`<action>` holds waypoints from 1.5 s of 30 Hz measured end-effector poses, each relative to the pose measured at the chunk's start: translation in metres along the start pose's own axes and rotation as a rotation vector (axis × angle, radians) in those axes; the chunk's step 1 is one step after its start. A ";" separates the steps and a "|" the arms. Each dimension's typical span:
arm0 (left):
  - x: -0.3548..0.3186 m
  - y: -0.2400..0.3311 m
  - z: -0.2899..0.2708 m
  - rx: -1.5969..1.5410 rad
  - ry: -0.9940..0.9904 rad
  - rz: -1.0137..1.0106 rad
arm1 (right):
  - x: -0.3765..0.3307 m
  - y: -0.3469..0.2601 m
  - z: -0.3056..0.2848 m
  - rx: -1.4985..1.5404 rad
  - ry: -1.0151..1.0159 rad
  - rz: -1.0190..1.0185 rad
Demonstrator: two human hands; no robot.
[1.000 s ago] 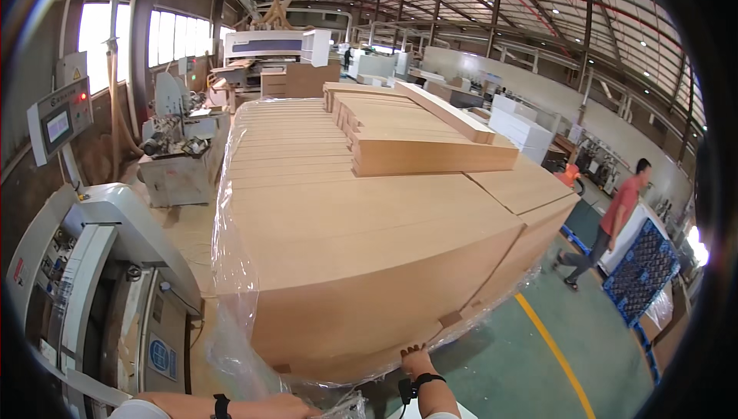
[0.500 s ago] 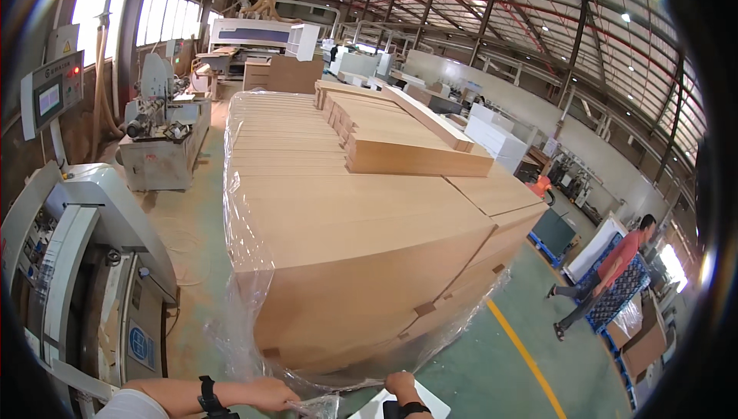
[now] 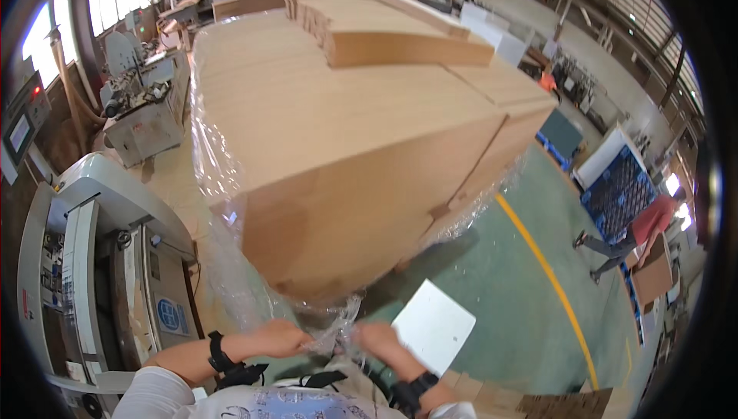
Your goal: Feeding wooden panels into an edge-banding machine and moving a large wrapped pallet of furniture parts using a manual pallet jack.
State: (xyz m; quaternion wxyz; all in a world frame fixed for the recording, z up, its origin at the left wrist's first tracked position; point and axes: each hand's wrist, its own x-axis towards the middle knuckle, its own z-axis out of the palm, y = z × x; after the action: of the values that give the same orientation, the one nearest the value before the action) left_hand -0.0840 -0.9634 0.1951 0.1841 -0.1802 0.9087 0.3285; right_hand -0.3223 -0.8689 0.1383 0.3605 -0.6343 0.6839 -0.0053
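Note:
A big stack of flat brown panels [image 3: 338, 219], loosely wrapped low down and along its left side in clear plastic film [image 3: 332, 333], stands right in front of me. The film trails from the stack's near lower edge to my body. My left hand [image 3: 278, 338] is closed around a bunched part of it. Close beside it, my right hand [image 3: 375, 337] is closed on the same gathered film, its fingers slightly blurred. Each wrist wears a black strap. Shorter boards [image 3: 407, 48] lie on top of the stack.
A white panel [image 3: 435, 327] lies on the green floor beside my right forearm. On the left stands a grey machine [image 3: 127, 196], with another machine [image 3: 142, 104] behind it. A person in a red top [image 3: 653, 219] is at the right, near blue pallets [image 3: 619, 196].
The view has tilted downward. My hands have come closer together, drawing the film into a bunch between them. The person in red has moved farther right.

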 end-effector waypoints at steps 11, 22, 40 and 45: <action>-0.013 0.021 -0.014 -0.054 -0.034 -0.127 | 0.183 0.174 0.003 -0.770 0.222 0.069; -0.011 0.020 -0.009 -0.060 -0.022 -0.144 | 0.104 0.186 0.088 -0.190 -0.089 0.129; 0.146 -0.128 0.133 0.312 0.345 -0.394 | 0.042 0.030 0.053 -0.107 -0.035 0.042; 0.128 -0.103 0.119 0.345 0.274 -0.262 | 0.129 0.127 0.046 -0.556 0.351 0.069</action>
State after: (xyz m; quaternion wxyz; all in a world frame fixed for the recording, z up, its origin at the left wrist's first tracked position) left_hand -0.1230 -0.9851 -0.0034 0.1284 -0.3050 0.9367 0.1144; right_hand -0.4007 -0.9356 -0.0172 0.0502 -0.6741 0.7320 0.0846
